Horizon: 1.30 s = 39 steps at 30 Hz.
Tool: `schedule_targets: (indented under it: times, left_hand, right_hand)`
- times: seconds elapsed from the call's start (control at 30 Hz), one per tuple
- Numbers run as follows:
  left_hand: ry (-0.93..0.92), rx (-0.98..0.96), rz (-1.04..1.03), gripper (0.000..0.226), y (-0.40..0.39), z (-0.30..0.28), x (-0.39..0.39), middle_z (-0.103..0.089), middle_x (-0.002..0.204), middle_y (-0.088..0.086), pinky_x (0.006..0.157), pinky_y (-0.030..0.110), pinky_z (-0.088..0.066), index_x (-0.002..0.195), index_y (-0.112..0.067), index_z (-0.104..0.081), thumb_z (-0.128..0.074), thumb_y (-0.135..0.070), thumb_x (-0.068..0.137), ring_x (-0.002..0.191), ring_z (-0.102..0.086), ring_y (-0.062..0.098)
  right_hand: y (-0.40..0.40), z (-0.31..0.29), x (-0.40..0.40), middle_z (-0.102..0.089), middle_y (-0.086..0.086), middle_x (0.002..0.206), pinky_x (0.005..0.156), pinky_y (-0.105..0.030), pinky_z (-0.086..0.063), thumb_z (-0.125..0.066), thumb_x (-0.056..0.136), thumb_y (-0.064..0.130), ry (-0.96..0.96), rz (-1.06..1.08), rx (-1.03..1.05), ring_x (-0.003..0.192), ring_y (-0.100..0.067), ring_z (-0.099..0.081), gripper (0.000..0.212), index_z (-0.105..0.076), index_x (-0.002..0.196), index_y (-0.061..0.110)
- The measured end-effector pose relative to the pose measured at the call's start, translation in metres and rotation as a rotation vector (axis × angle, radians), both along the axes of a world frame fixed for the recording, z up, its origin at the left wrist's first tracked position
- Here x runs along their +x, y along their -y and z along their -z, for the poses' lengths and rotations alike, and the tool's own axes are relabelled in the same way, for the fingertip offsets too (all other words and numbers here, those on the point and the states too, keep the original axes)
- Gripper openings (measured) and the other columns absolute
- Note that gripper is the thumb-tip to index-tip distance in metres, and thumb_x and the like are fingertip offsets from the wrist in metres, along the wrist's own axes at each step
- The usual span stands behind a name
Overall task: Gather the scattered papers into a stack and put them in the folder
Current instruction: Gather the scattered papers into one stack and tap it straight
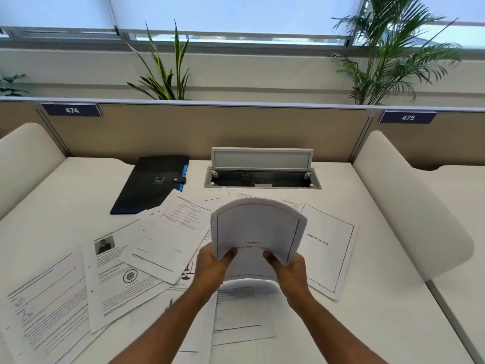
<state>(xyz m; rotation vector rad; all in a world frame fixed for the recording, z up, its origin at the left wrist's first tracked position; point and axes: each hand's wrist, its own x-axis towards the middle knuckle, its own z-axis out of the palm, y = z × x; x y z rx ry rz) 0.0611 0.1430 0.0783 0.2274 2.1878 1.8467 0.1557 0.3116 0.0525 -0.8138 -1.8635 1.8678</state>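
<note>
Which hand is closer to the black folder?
The left hand. It grips the near left edge of the paper stack, with the folder up and to its left. The right hand grips the stack's other side, farther from the folder.

My one head-worn view looks forward and down across the desk (367,232), close above it, toward the partition (204,130).
</note>
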Motion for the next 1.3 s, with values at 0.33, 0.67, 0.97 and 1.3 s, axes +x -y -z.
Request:
schedule_targets:
  times: [0.33, 0.67, 0.97, 1.3]
  left_hand:
    - [0.381, 0.266, -0.166, 0.072, 0.001, -0.001, -0.006, -0.053, 0.142, 0.009, 0.109, 0.040, -0.041, 0.138, -0.014, -0.042, -0.076, -0.034, 0.078, 0.131, -0.051, 0.028]
    - [0.129, 0.158, -0.144, 0.023, 0.027, -0.020, -0.038, -0.068, 0.112, 0.005, 0.082, 0.045, -0.058, 0.121, -0.024, -0.054, -0.057, -0.025, 0.098, 0.102, -0.066, 0.028]
    - [-0.088, -0.009, -0.131, 0.023, 0.022, -0.019, -0.022, -0.065, 0.110, -0.001, 0.066, 0.028, -0.059, 0.118, -0.037, -0.050, -0.055, -0.037, 0.096, 0.097, -0.065, 0.023]
    - [-0.154, 0.000, -0.189, 0.023, 0.040, 0.003, 0.007, -0.066, 0.108, -0.012, 0.080, 0.025, -0.057, 0.111, -0.036, -0.058, -0.065, -0.029, 0.090, 0.104, -0.063, 0.013]
  right_hand:
    - [0.000, -0.037, -0.020, -0.079, -0.005, 0.116, 0.092, -0.044, -0.058, -0.085, 0.072, 0.018, -0.298, 0.160, -0.606, 0.106, -0.026, -0.075, 0.051, -0.069, 0.121, 0.015]
    - [-0.067, -0.046, -0.015, -0.081, -0.003, 0.099, 0.062, -0.028, -0.062, -0.080, 0.081, 0.009, -0.278, 0.237, -0.586, 0.085, -0.019, -0.077, 0.035, -0.073, 0.115, 0.015]
    - [-0.070, -0.036, -0.027, -0.079, -0.005, 0.104, 0.079, -0.037, -0.063, -0.078, 0.087, 0.006, 0.011, -0.130, 0.001, 0.100, -0.030, -0.074, 0.024, -0.074, 0.107, 0.018]
    - [-0.021, 0.014, 0.010, -0.073, -0.001, 0.108, 0.085, -0.043, -0.061, -0.073, 0.093, 0.012, 0.018, 0.019, 0.176, 0.102, -0.025, -0.070, 0.027, -0.067, 0.118, 0.021]
